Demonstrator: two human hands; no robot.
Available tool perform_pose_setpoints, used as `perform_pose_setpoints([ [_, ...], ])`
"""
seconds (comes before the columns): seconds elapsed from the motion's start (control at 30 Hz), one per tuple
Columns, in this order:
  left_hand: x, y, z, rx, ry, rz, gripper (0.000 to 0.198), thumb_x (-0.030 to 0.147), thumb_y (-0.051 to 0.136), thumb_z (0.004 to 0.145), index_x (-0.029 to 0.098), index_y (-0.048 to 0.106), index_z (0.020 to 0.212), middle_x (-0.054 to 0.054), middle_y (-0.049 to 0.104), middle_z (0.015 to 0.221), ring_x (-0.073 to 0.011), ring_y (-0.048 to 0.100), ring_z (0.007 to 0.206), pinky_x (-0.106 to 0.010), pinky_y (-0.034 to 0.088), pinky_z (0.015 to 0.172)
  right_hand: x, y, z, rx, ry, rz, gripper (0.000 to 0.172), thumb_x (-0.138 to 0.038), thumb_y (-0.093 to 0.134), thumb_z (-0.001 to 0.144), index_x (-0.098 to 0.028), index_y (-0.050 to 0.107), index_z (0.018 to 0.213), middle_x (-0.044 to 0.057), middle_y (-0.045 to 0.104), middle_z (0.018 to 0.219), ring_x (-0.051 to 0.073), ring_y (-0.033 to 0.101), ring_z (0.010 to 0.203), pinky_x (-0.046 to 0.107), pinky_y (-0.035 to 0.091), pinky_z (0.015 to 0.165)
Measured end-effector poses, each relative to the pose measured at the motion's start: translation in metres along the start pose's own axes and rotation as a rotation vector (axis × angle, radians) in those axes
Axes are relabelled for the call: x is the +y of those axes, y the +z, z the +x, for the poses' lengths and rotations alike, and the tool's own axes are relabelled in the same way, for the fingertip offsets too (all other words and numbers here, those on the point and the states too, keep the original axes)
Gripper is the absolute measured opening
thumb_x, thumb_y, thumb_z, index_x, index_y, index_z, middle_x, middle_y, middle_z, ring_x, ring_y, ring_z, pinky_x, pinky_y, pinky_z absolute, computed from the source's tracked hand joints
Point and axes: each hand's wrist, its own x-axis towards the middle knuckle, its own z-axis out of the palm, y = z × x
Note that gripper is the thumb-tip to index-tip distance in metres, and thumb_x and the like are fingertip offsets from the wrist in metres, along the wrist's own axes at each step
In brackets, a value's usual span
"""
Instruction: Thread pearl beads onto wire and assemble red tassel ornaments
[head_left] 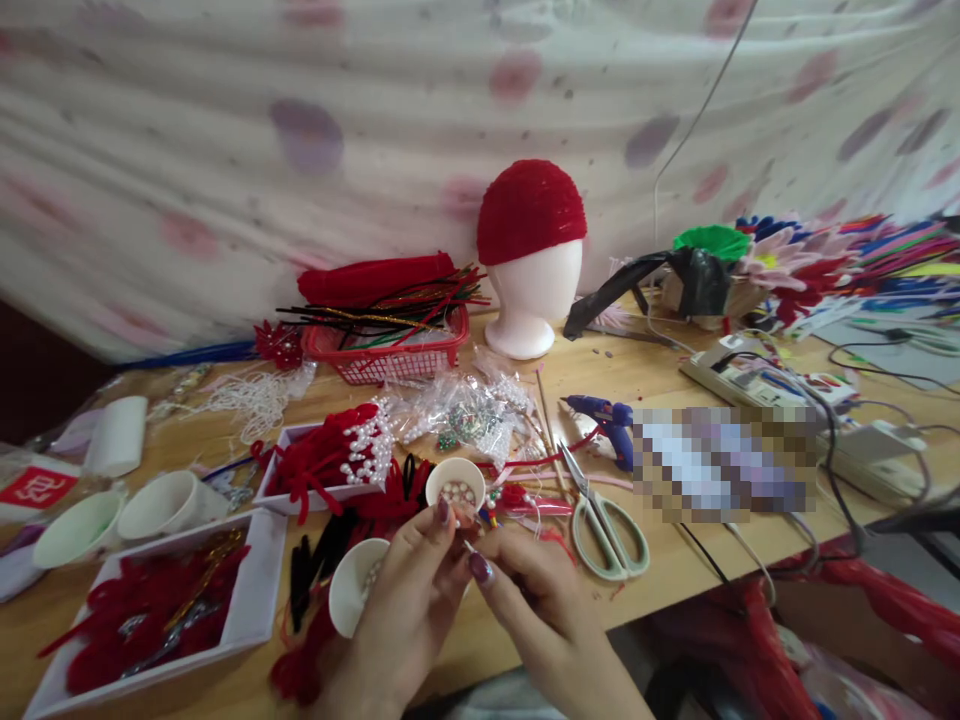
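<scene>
Narrow grips: your left hand [409,615] and right hand [536,595] pinch one small bit [466,522]; two cups, near cup [351,592] and far cup [455,484], hold pearls; front tray [259,590] and back tray [264,492] hold red trimmings.

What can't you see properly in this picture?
All in the head view:
- What the left hand and right hand pinch between them: too small, and covered by fingertips.
- The patch right of the scissors: blurred into squares.
- Inside the near paper cup: partly hidden behind the left hand.
- The red plastic below the table: cut off by the bottom edge.
</scene>
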Motion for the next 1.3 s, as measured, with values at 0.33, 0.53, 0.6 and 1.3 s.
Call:
perform_pose_setpoints([
  [0.33,0.000,-0.001,-0.002,-0.108,-0.025,-0.107,0.029,0.030,0.098,0.058,0.014,0.074,0.063,0.001,0.065,0.060,-0.0073,0.056,0.059,-0.017,0.049,0.062,0.007,0.008,0.003,0.036,-0.001,-0.050,0.026,-0.025,0.046,0.101,-0.020,0.053,0.077,-0.002,0.051,0.068,0.014,0.050,0.067,0.024,0.036,0.060],
  [0.53,-0.001,-0.004,-0.002,-0.108,-0.028,-0.061,0.030,0.030,0.099,0.056,0.014,0.076,0.069,-0.001,0.070,0.067,-0.0084,0.061,0.062,-0.017,0.052,0.064,0.005,0.010,0.000,0.041,-0.016,-0.086,0.027,-0.024,0.046,0.101,-0.019,0.057,0.077,-0.001,0.055,0.071,0.013,0.048,0.064,0.023,0.037,0.058],
  [0.6,0.006,-0.007,-0.001,-0.058,0.000,-0.017,0.034,0.033,0.099,0.054,0.014,0.076,0.070,-0.001,0.071,0.068,-0.0084,0.063,0.062,-0.017,0.054,0.063,0.005,0.005,0.001,0.058,-0.035,-0.100,0.027,-0.025,0.047,0.102,-0.019,0.061,0.080,-0.001,0.056,0.070,0.013,0.050,0.063,0.023,0.038,0.059],
  [1.3,0.157,0.028,0.116,0.007,0.591,2.173,0.021,0.022,0.060,0.080,0.022,0.081,0.086,-0.006,0.083,0.094,-0.0268,0.076,0.088,-0.034,0.053,0.082,0.059,-0.060,0.026,0.477,-0.029,-0.453,0.023,-0.026,0.047,0.100,-0.019,0.065,0.087,-0.002,0.062,0.062,0.014,0.056,0.051,0.022,0.040,0.049],
])
